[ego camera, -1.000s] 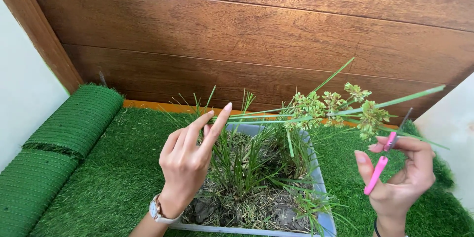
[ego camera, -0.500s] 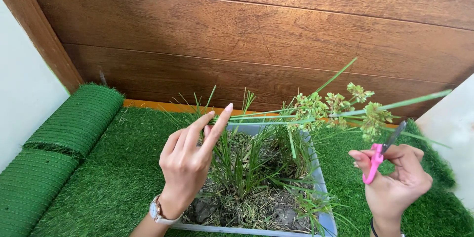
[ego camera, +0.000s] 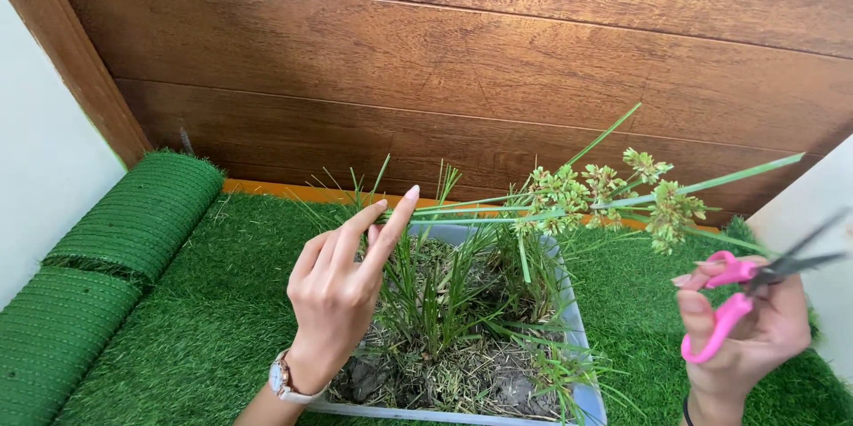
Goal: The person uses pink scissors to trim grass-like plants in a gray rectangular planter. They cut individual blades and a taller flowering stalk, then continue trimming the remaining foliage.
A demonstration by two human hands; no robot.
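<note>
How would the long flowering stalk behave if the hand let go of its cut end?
Likely springy but floppy: the stalk is thin and held level by the left hand. Probably top-heavy, since the flower clusters crowd its far end. Light, pinched by two fingertips.

**Stem pinched, scissors open**

Your left hand [ego camera: 342,288] pinches a long green stem [ego camera: 471,210] at its cut end and holds it level over the grey planter tray [ego camera: 582,390]; the stem's flower head [ego camera: 613,195] hangs past the tray's right edge. Your right hand [ego camera: 742,333] grips pink-handled scissors [ego camera: 755,288] with the blades parted, pointing right, just below and right of the flower head. A rolled strip of turf [ego camera: 115,248] lies along the left edge of the artificial grass mat [ego camera: 213,319].
</note>
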